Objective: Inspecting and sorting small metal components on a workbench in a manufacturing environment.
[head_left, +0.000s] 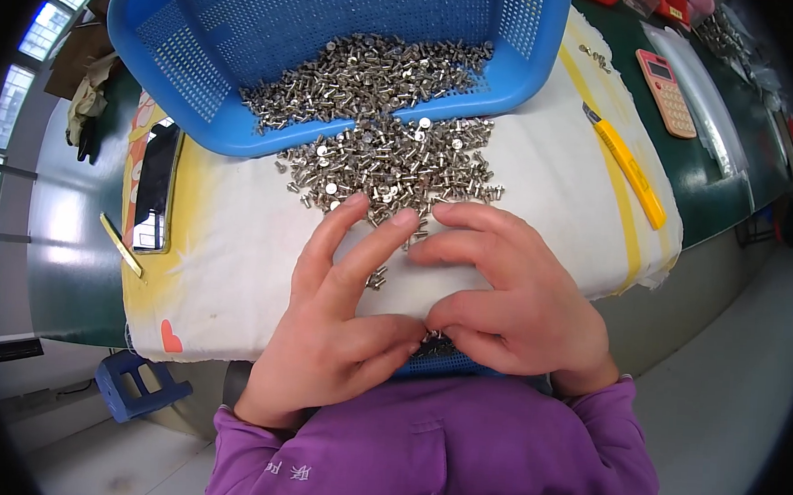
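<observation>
A heap of small silvery screws point(392, 164) spills from a tilted blue perforated basket point(267, 144) onto a white cloth point(222, 273). My left hand point(337, 326) lies at the heap's near edge, its index and middle fingers stretched out to the screws. Opposite it, my right hand point(520, 300) has its fingers bent and spread, with the upper fingertips beside the same edge. A few loose screws point(376, 278) lie on the cloth between the hands. Below, both thumbs come close together at the cloth's near edge, above a second blue basket point(448, 364) mostly hidden by my hands.
A phone point(157, 187) and a thin yellow strip point(121, 245) lie at the left. On the right are a yellow utility knife point(628, 166), a pink calculator point(666, 93) and clear plastic bags point(696, 102). A blue stool point(138, 386) stands on the floor at the lower left.
</observation>
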`<state>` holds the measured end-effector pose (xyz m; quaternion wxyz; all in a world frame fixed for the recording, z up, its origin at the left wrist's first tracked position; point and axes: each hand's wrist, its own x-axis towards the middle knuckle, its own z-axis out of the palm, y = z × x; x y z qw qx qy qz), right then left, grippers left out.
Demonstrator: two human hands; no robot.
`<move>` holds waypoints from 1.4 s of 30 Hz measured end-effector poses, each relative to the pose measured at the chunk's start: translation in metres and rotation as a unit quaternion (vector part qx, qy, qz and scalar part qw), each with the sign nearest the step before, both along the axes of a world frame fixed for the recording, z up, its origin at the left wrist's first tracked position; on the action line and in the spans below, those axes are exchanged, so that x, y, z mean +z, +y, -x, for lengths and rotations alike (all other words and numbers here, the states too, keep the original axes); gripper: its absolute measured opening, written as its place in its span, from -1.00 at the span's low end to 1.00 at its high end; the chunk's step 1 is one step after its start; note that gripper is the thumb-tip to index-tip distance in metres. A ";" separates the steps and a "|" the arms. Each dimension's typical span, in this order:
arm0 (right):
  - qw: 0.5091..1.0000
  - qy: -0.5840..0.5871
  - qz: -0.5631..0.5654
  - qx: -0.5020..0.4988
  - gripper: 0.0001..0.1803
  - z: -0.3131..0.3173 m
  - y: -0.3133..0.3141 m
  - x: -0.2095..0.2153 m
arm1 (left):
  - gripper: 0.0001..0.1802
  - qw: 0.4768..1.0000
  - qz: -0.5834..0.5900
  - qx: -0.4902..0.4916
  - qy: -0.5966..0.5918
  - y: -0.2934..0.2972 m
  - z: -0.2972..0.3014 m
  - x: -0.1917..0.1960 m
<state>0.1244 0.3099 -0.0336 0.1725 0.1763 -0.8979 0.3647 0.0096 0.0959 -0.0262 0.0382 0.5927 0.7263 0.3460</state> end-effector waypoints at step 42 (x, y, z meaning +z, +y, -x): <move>0.994 -0.013 -0.002 -0.110 -0.67 0.015 -0.026 -0.006 | -0.70 0.986 -0.027 0.151 -0.059 -0.007 -0.003 -0.011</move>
